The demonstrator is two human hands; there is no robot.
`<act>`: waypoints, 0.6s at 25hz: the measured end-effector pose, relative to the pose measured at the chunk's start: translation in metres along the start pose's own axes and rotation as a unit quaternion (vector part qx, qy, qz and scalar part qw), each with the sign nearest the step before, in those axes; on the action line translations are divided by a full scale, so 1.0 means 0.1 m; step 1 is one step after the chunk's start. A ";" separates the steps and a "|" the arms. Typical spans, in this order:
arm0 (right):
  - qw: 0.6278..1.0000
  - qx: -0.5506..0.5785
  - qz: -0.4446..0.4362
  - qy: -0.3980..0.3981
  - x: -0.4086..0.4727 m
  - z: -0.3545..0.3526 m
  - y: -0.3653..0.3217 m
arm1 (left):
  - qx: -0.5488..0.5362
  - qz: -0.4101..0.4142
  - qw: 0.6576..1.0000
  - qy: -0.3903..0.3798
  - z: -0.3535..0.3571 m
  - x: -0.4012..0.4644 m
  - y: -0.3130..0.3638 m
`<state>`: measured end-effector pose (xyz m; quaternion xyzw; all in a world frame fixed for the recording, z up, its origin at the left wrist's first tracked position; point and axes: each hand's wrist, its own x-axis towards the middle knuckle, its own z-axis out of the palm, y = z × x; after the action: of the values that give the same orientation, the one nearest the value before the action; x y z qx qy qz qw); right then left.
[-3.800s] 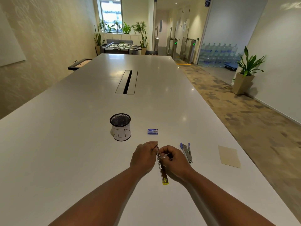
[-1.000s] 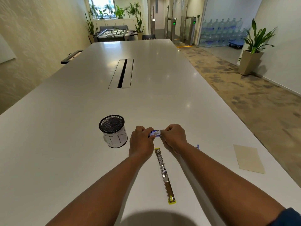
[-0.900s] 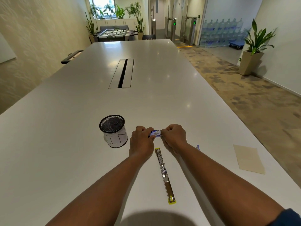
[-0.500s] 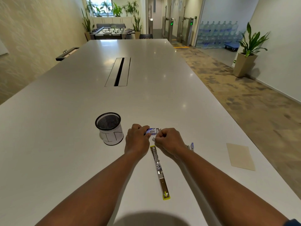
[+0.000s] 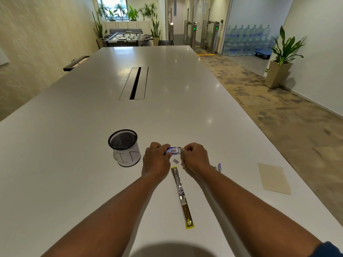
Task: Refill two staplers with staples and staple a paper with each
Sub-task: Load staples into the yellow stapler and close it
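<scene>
- Left hand (image 5: 156, 162): fingers curled round the left end of a small blue staple box (image 5: 173, 151), holding it just above the desk (image 5: 74, 164).
- Right hand (image 5: 194, 157): fingers curled at the box's right, open end, pinching something small and pale there; whether it is the inner tray or a strip of staples cannot be told.
- Loose staples (image 5: 175, 161): a short silvery piece lying on the desk just below the box, between the two hands.
- Yellow stapler (image 5: 182, 197): swung fully open and lying flat in one long line, between the forearms, near end toward the person, far end just below the loose staples.
- Blue stapler (image 5: 219, 166): only its tip shows, beyond the right wrist; the rest is hidden by the arm.
- Paper (image 5: 274, 178): a beige sheet flat on the desk near its right edge, well apart from the hands.
- Mesh cup (image 5: 124, 147): black wire, upright, wrapped in a white hand-lettered label, just left of the left hand.
- Slot (image 5: 136, 83): a long cable opening in the middle of the desk, far beyond the work.
</scene>
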<state>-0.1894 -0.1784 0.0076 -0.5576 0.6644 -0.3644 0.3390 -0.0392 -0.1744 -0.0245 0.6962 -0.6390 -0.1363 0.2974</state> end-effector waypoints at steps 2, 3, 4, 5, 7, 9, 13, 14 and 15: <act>1.000 0.015 0.014 -0.003 0.03 0.01 -0.01 | 0.002 0.000 1.000 0.001 0.00 0.00 0.00; 0.999 0.024 0.025 -0.010 0.04 0.00 -0.01 | 0.003 0.002 1.000 0.002 0.00 0.00 -0.01; 0.999 0.033 0.035 -0.019 0.05 0.00 -0.02 | 0.004 0.004 1.000 0.002 0.00 -0.01 -0.01; 0.998 0.042 0.044 -0.026 0.05 0.00 -0.02 | 0.003 0.006 1.000 0.003 0.00 -0.01 -0.01; 0.998 0.040 0.048 -0.025 0.05 0.00 -0.04 | 0.005 0.006 1.000 0.000 0.00 0.00 -0.01; 0.999 0.022 0.042 -0.014 0.05 0.01 -0.04 | 0.007 0.003 1.000 -0.001 0.00 0.00 -0.01; 0.999 0.013 0.050 -0.015 0.06 0.02 -0.08 | 0.005 0.003 1.000 0.002 0.01 0.01 -0.02; 0.999 0.010 0.050 -0.017 0.06 0.02 -0.08 | 0.004 0.003 1.000 0.003 0.01 0.01 -0.03; 0.999 0.006 0.047 -0.019 0.06 0.02 -0.09 | 0.004 0.003 1.000 0.004 0.02 0.01 -0.03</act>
<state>-0.1840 -0.1859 0.0134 -0.5304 0.6810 -0.3416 0.3718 -0.0377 -0.1756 -0.0272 0.6961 -0.6404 -0.1299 0.2975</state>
